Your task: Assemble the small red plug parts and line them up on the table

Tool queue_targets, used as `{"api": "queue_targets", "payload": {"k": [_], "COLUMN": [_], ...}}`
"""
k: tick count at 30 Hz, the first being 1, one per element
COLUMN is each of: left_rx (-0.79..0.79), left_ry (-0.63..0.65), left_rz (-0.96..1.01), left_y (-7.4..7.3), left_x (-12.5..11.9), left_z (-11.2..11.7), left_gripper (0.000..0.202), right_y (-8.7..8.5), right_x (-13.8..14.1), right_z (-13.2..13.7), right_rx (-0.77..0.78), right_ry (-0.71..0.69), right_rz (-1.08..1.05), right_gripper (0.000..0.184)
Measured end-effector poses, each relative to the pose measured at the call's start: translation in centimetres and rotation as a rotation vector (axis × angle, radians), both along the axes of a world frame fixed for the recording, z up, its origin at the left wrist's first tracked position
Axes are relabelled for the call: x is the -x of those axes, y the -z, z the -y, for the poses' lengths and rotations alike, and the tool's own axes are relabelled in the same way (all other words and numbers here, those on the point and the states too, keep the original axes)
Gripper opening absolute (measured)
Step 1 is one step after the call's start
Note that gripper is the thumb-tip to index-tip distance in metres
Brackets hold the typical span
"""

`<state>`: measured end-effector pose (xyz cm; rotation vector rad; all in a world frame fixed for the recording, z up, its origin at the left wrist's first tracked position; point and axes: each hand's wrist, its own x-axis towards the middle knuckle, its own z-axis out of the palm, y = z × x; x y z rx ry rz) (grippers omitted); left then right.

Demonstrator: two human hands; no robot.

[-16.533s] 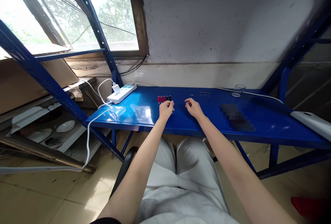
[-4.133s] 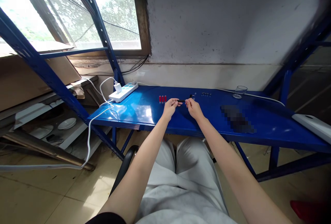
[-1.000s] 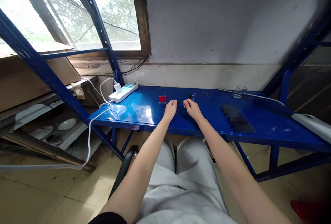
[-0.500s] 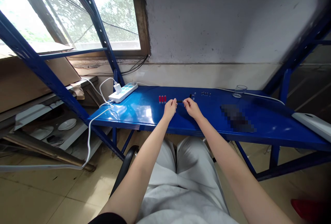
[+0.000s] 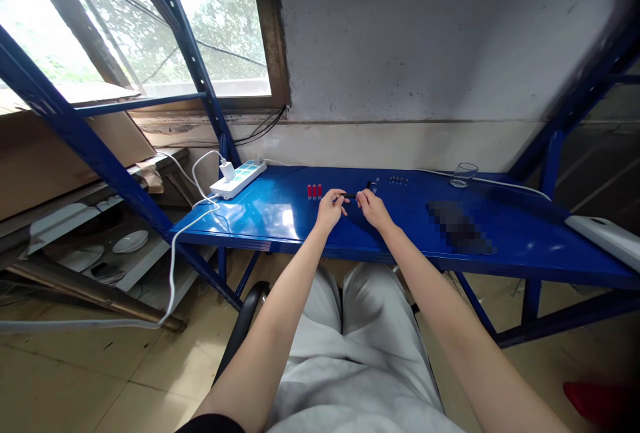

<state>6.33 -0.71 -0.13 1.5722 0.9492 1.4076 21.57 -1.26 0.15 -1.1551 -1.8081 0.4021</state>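
Note:
A thin black pen-like stick (image 5: 349, 196) spans the gap between my hands, above the blue table (image 5: 270, 220). My left hand (image 5: 330, 210) pinches its left end, with some fingers loosened and spread. My right hand (image 5: 374, 210) is closed on its right end; the fingertips partly cover it. Three small red tubes with clear ends (image 5: 315, 191) stand in a row left of my left hand. Just beyond my right hand lie a small black piece (image 5: 369, 185) and a small clear piece (image 5: 376, 182), too small to name.
Several tiny metallic pieces (image 5: 399, 181) lie in a row farther back. A clear glass (image 5: 464, 175) stands at the back right, with a pixelated dark object (image 5: 460, 226) nearer me. A white power strip (image 5: 240, 178) with cables lies at the left; a white device (image 5: 605, 240) sits at the right edge.
My left hand's fingers have loosened and spread around the black stick's left end. My right hand keeps its hold with hardly any movement. The things on the table stay where they were.

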Motion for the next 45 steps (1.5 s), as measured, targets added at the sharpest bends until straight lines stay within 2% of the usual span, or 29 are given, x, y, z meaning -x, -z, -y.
{"api": "queue_targets", "payload": {"k": [6,11,45], "left_rx": [0.022,0.027,0.032], "left_ry": [-0.011,-0.031,-0.055], "left_rz": [0.005,0.005,0.064], "left_y": [-0.07,0.02,-0.09], "left_x": [-0.05,-0.11,0.03], "left_z": [0.06,-0.15,-0.17], "left_gripper": [0.013,0.014,0.013], "right_y": [-0.13,-0.15,-0.28], "right_x": [0.17,0.33,0.12], "right_z": [0.0,-0.03,0.06], "right_rx": [-0.104,-0.128,-0.101], "right_ry": [0.062,0.08,0.027], "right_rz": [0.059,0.07,-0.022], "right_gripper": [0.034,0.031,0.028]}}
